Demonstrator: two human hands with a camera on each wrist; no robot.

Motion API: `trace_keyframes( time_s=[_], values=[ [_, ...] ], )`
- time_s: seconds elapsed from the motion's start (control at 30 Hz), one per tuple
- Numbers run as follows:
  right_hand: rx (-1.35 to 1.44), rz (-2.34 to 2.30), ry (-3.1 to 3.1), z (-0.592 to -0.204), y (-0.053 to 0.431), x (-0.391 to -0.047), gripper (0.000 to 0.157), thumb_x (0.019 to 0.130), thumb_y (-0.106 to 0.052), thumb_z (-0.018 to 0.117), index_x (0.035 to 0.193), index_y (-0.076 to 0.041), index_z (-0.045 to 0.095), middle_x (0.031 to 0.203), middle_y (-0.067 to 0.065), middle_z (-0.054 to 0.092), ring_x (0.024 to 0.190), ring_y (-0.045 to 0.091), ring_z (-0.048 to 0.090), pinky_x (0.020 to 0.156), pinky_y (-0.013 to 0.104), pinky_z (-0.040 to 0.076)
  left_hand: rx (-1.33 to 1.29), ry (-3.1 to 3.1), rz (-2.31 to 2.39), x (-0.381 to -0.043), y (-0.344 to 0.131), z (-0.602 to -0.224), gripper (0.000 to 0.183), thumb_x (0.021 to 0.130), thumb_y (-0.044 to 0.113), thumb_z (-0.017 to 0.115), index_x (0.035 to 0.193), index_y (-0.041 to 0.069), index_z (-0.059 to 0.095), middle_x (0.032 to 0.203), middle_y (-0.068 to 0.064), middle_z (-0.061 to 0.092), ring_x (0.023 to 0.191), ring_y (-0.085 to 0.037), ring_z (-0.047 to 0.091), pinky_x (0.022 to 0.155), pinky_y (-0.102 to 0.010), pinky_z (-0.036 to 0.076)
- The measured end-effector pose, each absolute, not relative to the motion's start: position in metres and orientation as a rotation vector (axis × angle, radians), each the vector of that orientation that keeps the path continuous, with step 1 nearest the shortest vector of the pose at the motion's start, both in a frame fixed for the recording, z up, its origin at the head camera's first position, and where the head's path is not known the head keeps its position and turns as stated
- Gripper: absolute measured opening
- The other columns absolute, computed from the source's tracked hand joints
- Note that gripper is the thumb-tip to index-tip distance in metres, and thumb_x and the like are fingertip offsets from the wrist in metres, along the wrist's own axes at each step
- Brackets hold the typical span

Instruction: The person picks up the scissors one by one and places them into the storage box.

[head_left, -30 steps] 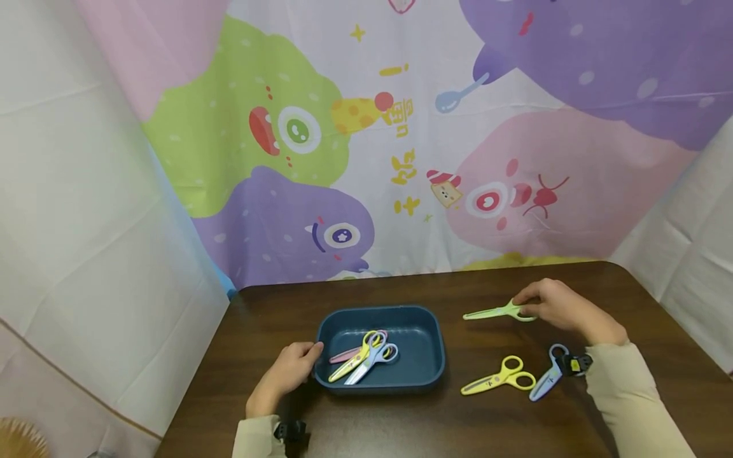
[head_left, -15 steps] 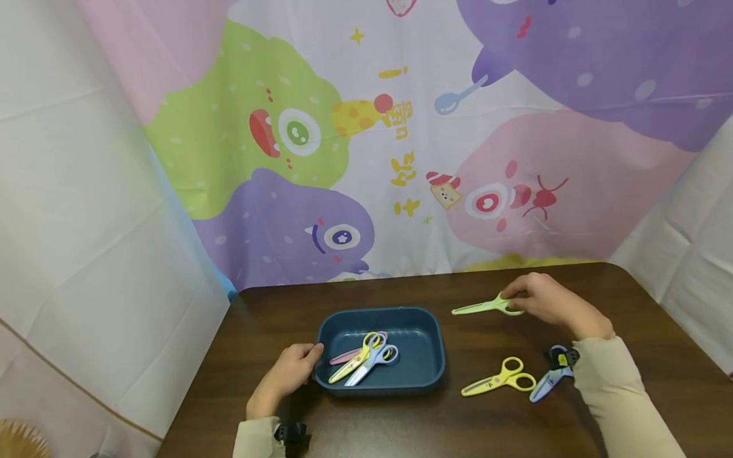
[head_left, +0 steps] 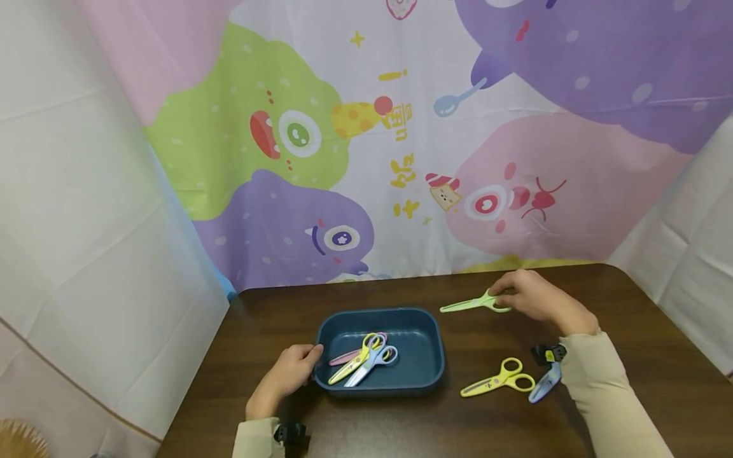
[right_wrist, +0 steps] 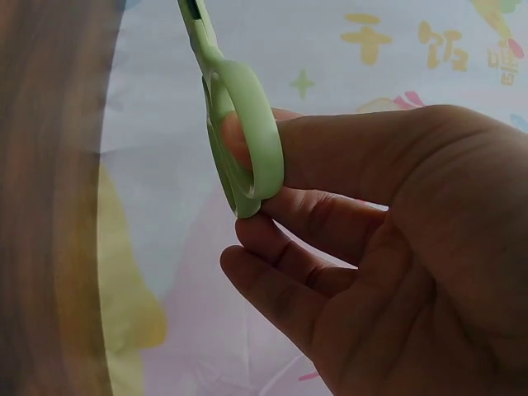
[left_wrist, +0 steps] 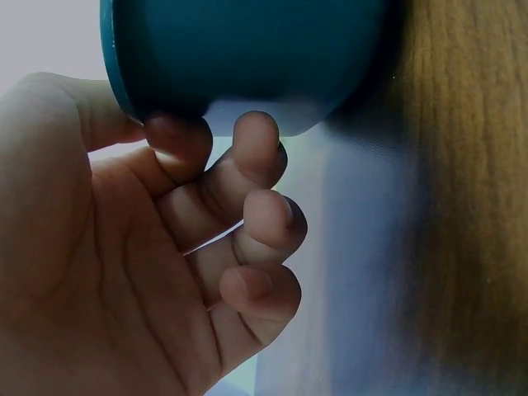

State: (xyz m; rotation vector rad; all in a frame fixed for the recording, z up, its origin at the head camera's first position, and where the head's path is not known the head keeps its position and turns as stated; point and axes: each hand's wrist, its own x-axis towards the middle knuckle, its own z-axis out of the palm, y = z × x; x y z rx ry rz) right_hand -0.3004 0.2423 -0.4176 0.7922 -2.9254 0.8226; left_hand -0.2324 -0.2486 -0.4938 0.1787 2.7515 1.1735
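My right hand (head_left: 529, 296) pinches a pair of light green scissors (head_left: 466, 305) by the handle loops, blades pointing left toward the tray. In the right wrist view the thumb and fingers grip the green handles (right_wrist: 262, 136). At the tray's left end, my left hand (head_left: 293, 367) holds the dark blue tray (head_left: 438, 356) by its rim. The left wrist view has the thumb at the rim and curled fingers (left_wrist: 257, 140) under the tray's end wall (left_wrist: 239, 49). Inside the tray lie yellow scissors (head_left: 349, 367), blue scissors (head_left: 366, 367) and pink scissors (head_left: 342, 358), overlapping one another.
On the brown table (head_left: 395, 423), yellow scissors (head_left: 495, 381) lie right of the tray. Beside them are blue scissors (head_left: 545, 383), partly hidden under the right wrist's camera (head_left: 548, 353). A cartoon-printed cloth (head_left: 389, 248) hangs behind the table's far edge.
My right hand has carried the light green scissors leftward and slightly away, nearer the tray. Its wrist now covers part of the blue scissors on the table. The left hand stays at the tray.
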Motion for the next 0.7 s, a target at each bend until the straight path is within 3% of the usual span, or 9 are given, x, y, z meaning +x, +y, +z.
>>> trace_keyframes(
  time_s=[0.7],
  values=[
    [0.864, 0.92, -2.893, -0.415, 0.225, -0.307, 0.016, 0.092, -0.004, 0.074, 0.106, -0.001, 0.079, 0.109, 0.016, 0.076, 0.106, 0.036, 0.07, 0.09, 0.052, 0.056, 0.172, 2.746, 1.176, -0.233, -0.249, -0.495, 0.041, 0.109, 0.027, 0.05, 0.074, 0.007, 0.055, 0.062, -0.002, 0.049, 0.053, -0.017, 0.05, 0.055, -0.033, 0.043]
  ],
)
